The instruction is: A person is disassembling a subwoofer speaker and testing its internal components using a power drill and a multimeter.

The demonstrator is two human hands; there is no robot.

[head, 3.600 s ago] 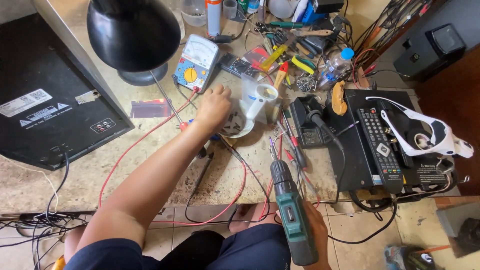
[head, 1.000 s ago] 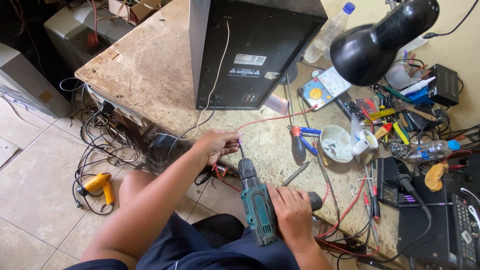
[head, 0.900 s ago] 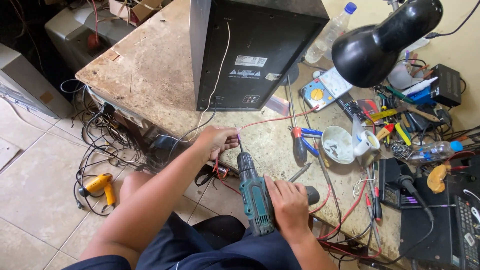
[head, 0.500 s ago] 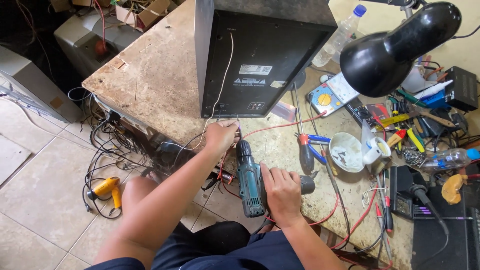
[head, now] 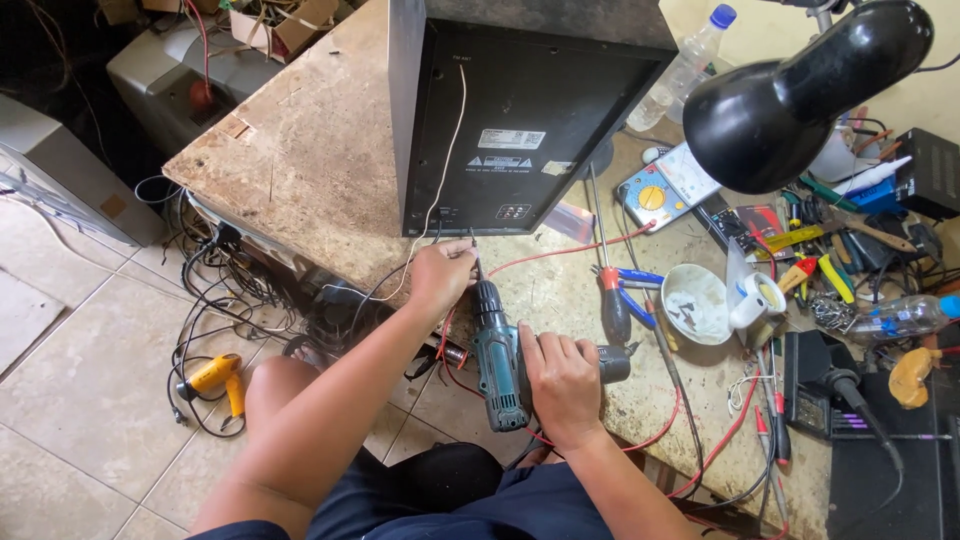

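Observation:
A teal cordless drill is gripped in my right hand, its bit pointing up at the lower edge of a large black speaker cabinet lying back-panel up on the worn stone worktop. My left hand pinches the drill bit close to its tip, just below the cabinet's corner. A white cord hangs down the cabinet's back panel past my left hand.
A black desk lamp hangs over the right side. Below it lie a multimeter, a white bowl, a red-handled screwdriver, pliers, a plastic bottle and red wires. Cables and a yellow tool lie on the tiled floor.
The view swung from the cluttered right end to the cabinet. My right hand took hold of the drill and raised it to the cabinet's edge; my left hand came to the bit.

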